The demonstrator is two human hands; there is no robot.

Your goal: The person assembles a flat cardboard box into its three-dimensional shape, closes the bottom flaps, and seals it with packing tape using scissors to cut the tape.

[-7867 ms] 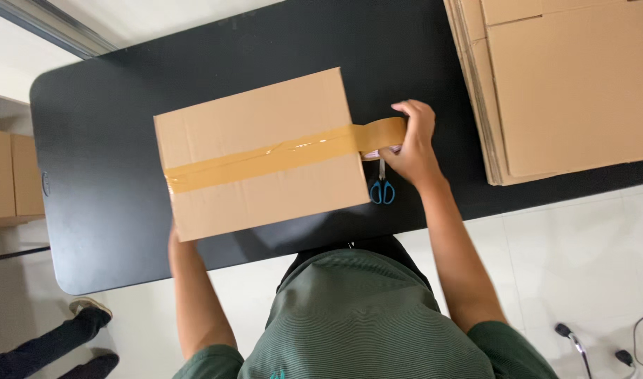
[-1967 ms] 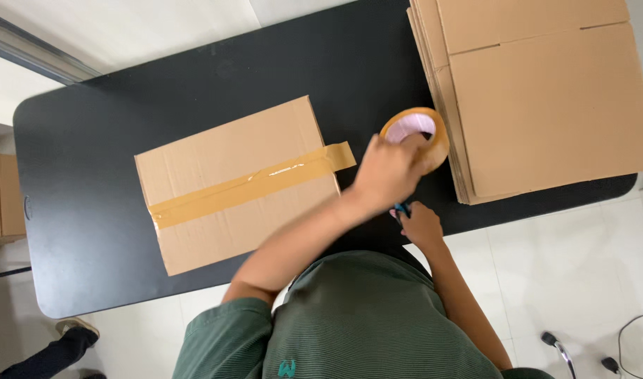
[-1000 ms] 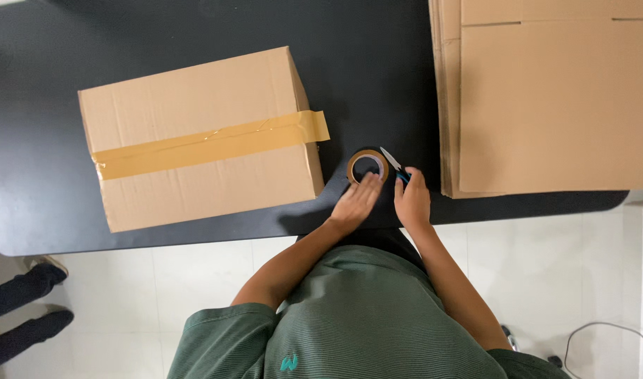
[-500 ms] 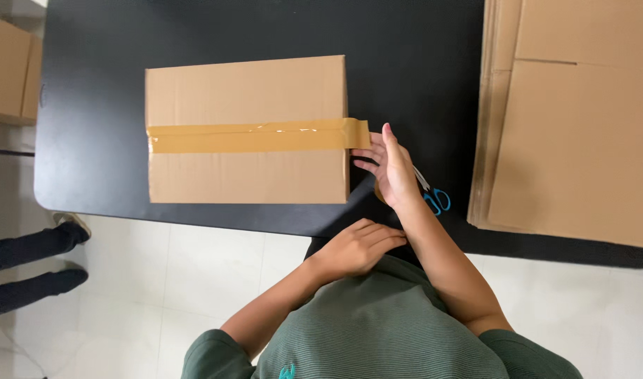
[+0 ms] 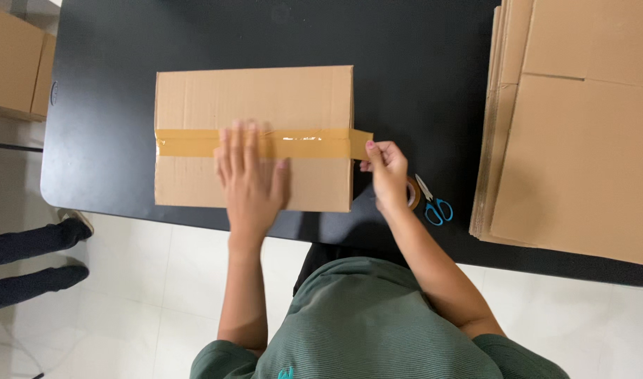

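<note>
A closed cardboard box [image 5: 279, 95] lies on the black table [image 5: 419, 77]. A strip of brown tape [image 5: 188, 142] runs along its top seam and sticks out past the right edge. My left hand [image 5: 250, 175] lies flat on the box top, fingers spread over the tape. My right hand [image 5: 386, 170] pinches the loose tape end at the box's right side. A tape roll [image 5: 412, 193] lies half hidden behind that hand. Blue-handled scissors [image 5: 434, 203] rest just right of the roll.
A stack of flattened cardboard sheets [image 5: 581, 133] fills the table's right side. Another cardboard box [image 5: 16, 60] stands off the table at upper left. Another person's dark-clad legs and shoes [image 5: 34, 253] are on the tiled floor at the left.
My left hand has come up from my lap onto the box top. My right hand has shifted to the tape end. Earlier I put down the tape roll and scissors.
</note>
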